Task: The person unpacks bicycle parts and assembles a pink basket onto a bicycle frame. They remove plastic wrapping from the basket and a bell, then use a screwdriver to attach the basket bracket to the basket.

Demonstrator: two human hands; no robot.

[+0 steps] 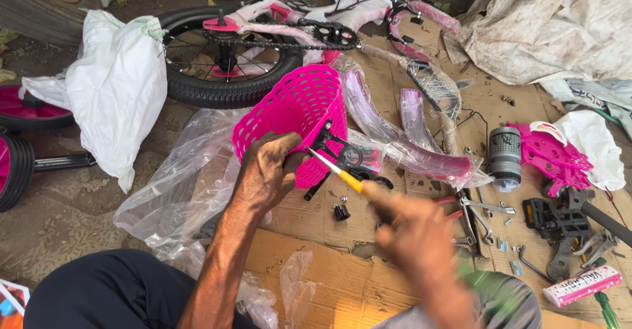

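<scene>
— Basket [293, 115] first: pink, plastic, tipped on its side on clear wrap [178, 197] over the cardboard [329, 283], just in front of the wheel [224, 62]. Why do we hold it so?

— Our left hand [263, 174] is curled tight round the rim, we judge to steady it, so the black bracket [345, 154] faces up toward us. Our right hand [415, 237] is closed round the handle of a screwdriver [332, 169], its yellow collar showing and the tip touching the bracket.

— Can we see the screw?

— No. The tip and bracket hide it, and the right hand is blurred, so its fingers are hard to tell apart.

— And around us?

— Wrapped pink mudguards [408, 138] beside the basket, a grey bottle [505, 158], pedals [553, 218] and spanners [480, 214] to the right, all near. Pink frame [289, 19] and chain behind. A white bag [115, 88] covers whatever lies left; the small wheels [20, 144] are cut off by the edge.
</scene>
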